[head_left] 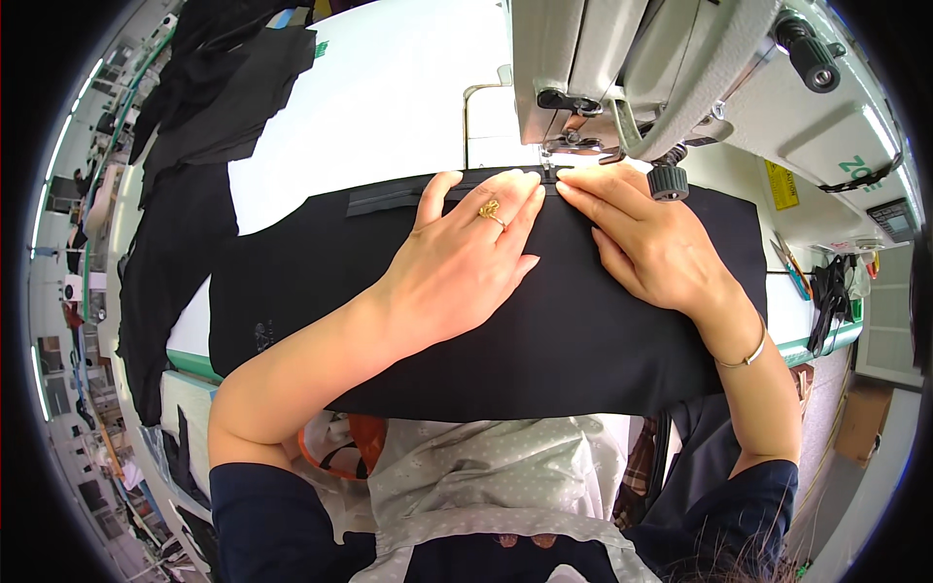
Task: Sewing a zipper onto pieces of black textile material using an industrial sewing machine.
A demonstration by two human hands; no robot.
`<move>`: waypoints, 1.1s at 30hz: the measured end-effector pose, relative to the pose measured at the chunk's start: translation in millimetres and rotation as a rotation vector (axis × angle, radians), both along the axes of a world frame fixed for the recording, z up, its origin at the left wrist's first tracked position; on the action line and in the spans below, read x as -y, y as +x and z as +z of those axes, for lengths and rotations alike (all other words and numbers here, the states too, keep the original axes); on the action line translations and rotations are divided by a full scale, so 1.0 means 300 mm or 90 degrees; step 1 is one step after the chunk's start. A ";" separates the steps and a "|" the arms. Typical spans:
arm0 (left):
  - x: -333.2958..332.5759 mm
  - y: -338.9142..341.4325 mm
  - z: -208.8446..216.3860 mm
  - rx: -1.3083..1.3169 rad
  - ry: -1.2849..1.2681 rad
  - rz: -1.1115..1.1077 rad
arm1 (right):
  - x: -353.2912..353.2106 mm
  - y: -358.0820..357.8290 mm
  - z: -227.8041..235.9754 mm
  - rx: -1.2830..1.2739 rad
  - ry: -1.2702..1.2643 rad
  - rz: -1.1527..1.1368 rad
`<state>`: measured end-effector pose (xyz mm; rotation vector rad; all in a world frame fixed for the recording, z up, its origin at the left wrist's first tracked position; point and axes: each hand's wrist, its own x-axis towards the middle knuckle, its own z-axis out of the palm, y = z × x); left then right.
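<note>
Left grip (457, 267) and right grip (656, 238) unclenched, pressing black cloth (583, 330), green-edged white table (389, 87), cluttered workroom (73, 291) alongside

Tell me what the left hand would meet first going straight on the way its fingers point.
Most likely the presser foot, close ahead of the left hand, though exact depth is unclear in this view.

Bright, even light, white desk (398, 87) nearly washed out, black cloth (573, 330) showing little detail, strip lights (66, 116) glaring at left, centre sharp, fisheye-bent edges, black corners
</note>
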<state>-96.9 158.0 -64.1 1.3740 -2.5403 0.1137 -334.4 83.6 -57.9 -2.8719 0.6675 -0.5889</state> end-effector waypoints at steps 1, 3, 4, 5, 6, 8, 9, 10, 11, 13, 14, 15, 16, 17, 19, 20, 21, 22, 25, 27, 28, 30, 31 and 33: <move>0.001 0.000 -0.001 0.001 0.000 0.000 | 0.000 0.001 0.001 -0.001 -0.001 0.000; 0.003 -0.002 -0.003 -0.001 -0.003 -0.006 | 0.000 -0.001 0.003 -0.002 -0.002 0.001; 0.005 -0.003 -0.003 0.000 -0.003 -0.005 | -0.001 -0.002 0.004 0.000 -0.001 0.000; 0.007 -0.004 -0.003 0.004 -0.019 -0.009 | -0.001 -0.003 0.005 0.002 0.000 0.000; 0.009 -0.004 -0.005 0.008 -0.034 -0.013 | -0.001 -0.002 0.004 0.002 0.001 0.000; 0.008 -0.003 -0.008 0.007 -0.033 -0.010 | -0.001 -0.002 0.002 0.003 0.004 0.002; 0.006 -0.003 -0.008 0.006 -0.033 -0.007 | -0.001 -0.001 0.002 0.002 0.004 0.003; 0.006 -0.003 -0.006 0.006 -0.033 -0.006 | -0.001 0.000 0.001 0.003 0.002 0.003; 0.006 -0.003 -0.005 0.003 -0.034 -0.007 | -0.001 0.000 0.002 0.003 0.001 0.002; 0.005 -0.002 -0.005 0.001 -0.033 -0.005 | -0.002 0.003 0.004 0.002 -0.003 0.001; 0.005 -0.002 -0.006 0.000 -0.032 -0.004 | -0.002 0.003 0.004 0.001 -0.007 -0.002; 0.005 -0.002 -0.007 -0.001 -0.032 -0.004 | -0.001 0.004 0.004 0.001 -0.008 0.000; 0.005 -0.001 -0.008 -0.001 -0.032 -0.002 | 0.000 0.004 0.003 0.003 -0.008 0.000; 0.004 -0.001 -0.009 -0.009 -0.015 0.002 | 0.001 0.004 0.002 0.005 -0.009 0.001; 0.005 0.001 -0.009 -0.016 0.001 0.008 | 0.003 0.004 0.000 0.006 -0.011 0.000; 0.006 0.000 -0.009 -0.022 0.002 0.006 | 0.003 0.004 -0.001 0.006 -0.012 -0.003; 0.006 0.001 -0.008 -0.029 0.002 0.004 | 0.003 0.004 -0.002 0.007 -0.013 -0.001; 0.005 0.001 -0.009 -0.028 0.001 0.005 | 0.002 0.003 -0.002 0.005 -0.013 -0.009; 0.005 0.002 -0.014 -0.019 0.002 0.005 | -0.001 0.006 -0.001 0.009 -0.012 -0.017; 0.006 0.000 -0.015 -0.027 0.008 0.005 | -0.002 0.007 0.000 0.014 -0.011 -0.020; 0.006 0.000 -0.015 -0.027 0.004 0.005 | -0.002 0.006 -0.001 0.016 -0.005 -0.020; 0.004 -0.002 -0.016 -0.030 0.009 0.008 | 0.000 0.006 -0.003 0.015 -0.003 -0.020; 0.004 -0.001 -0.017 -0.032 0.006 0.008 | 0.001 0.007 -0.004 0.013 -0.009 -0.017; 0.005 -0.001 -0.017 -0.027 0.005 0.010 | 0.003 0.006 -0.002 0.009 -0.018 -0.015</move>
